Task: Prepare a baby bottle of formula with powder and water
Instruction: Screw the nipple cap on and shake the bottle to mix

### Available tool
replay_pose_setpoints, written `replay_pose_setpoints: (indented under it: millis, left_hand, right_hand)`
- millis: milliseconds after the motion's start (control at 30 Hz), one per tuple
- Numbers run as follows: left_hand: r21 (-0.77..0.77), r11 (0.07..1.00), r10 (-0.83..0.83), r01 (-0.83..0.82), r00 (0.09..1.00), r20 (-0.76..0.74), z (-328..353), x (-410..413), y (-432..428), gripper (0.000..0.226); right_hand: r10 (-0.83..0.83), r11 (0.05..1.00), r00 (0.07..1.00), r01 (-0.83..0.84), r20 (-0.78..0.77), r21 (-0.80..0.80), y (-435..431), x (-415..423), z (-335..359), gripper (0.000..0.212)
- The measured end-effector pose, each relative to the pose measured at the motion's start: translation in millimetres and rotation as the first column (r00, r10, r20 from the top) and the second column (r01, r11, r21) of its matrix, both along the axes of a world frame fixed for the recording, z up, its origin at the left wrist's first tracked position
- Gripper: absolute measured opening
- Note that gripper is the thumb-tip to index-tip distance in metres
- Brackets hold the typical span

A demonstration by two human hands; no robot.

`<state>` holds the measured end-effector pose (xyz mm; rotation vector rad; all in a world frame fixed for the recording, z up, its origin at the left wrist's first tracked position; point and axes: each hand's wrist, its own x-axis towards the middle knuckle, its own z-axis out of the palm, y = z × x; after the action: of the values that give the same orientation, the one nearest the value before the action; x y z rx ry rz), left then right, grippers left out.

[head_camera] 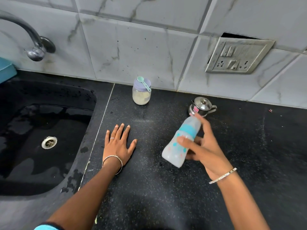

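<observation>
- The sink (49, 113), black and wet, lies just to the left of the left hand (118, 145), with the tap (31, 40) above it on the wall.
- The left hand rests flat on the black counter (166, 196), palm down, fingers spread wide, holding nothing.
- The powder jar (141, 93) stands beyond that hand, near the wall, lid on, with a small green scoop (144, 83) lying across the lid. It looks like clear glass or hard plastic, so I would take it around the body with a firm hand while the other turns the lid.
- The baby bottle (181, 141) is in the right hand (204, 146), off the counter and tilted, its capped end pointing away toward the wall. Thumb and fingers wrap its middle.
- The bottle looks like light, stiff plastic, smooth and perhaps slippery if wet; the waist near the blue band seems the best hold. Whether anything is inside I cannot tell.
- The small steel kettle (201, 106) sits just beyond the right hand, lid on, handle turned to the right. Take it by that handle.
</observation>
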<state>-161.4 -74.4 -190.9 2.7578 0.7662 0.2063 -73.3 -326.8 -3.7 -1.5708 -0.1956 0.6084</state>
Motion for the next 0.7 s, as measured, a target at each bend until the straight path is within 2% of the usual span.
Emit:
replay_pose_setpoints:
  millis: [33,67,133,200,333,367,467,500,567,633,700]
  left_hand:
    - [0.0,1.0,-0.002,0.002,1.0,-0.002,0.2,0.0,0.0,0.076]
    - [0.0,1.0,-0.002,0.002,1.0,-0.005,0.2,0.0,0.1,0.076]
    - [0.004,1.0,-0.001,0.001,1.0,-0.009,-0.4,0.0,0.5,0.076]
    - [0.006,1.0,-0.001,0.002,1.0,-0.011,-0.7,0.2,0.3,0.075]
    - [0.015,1.0,0.001,-0.001,1.0,-0.021,-0.4,0.4,0.5,0.075]
    - [0.013,1.0,0.0,0.0,1.0,-0.023,-0.1,0.5,0.7,0.075]
    - [0.006,1.0,0.0,0.001,1.0,-0.018,0.4,0.5,0.5,0.076]
    - [0.007,1.0,-0.002,0.002,1.0,-0.022,0.2,0.6,0.4,0.076]
    - [0.006,1.0,0.002,-0.002,1.0,-0.014,-0.1,0.4,0.1,0.075]
    - [0.002,1.0,0.006,-0.006,1.0,-0.005,0.2,0.4,-0.3,0.075]
    - [0.0,1.0,0.004,-0.004,1.0,-0.011,0.6,0.3,-0.3,0.075]
  right_hand:
    - [0.028,0.999,0.999,-0.028,-0.02,-0.028,-1.1,-0.5,1.7,0.097]
    - [-0.016,1.0,1.0,0.015,-0.024,-0.012,-1.7,0.7,1.3,0.098]
    - [-0.203,0.972,0.979,0.204,-0.017,0.117,1.8,3.7,-1.7,0.091]
    - [-0.276,0.943,0.961,0.271,0.0,0.194,4.0,5.3,-5.9,0.085]
    - [0.021,1.0,1.0,-0.021,0.023,0.004,0.6,0.8,-3.4,0.103]
    - [0.003,1.0,1.0,-0.003,0.028,0.003,-0.4,1.9,-3.1,0.105]
    - [-0.283,0.944,0.959,0.278,0.0,0.177,1.9,6.2,-2.7,0.096]
    - [-0.325,0.921,0.946,0.32,-0.016,0.223,2.1,6.4,-3.7,0.094]
    - [-0.252,0.949,0.968,0.248,-0.005,0.192,1.4,3.6,-2.0,0.088]
    - [-0.055,0.997,0.998,0.056,-0.01,0.059,-0.4,0.5,2.2,0.087]
    - [-0.036,0.999,0.999,0.036,-0.007,0.017,-2.9,2.1,1.8,0.09]
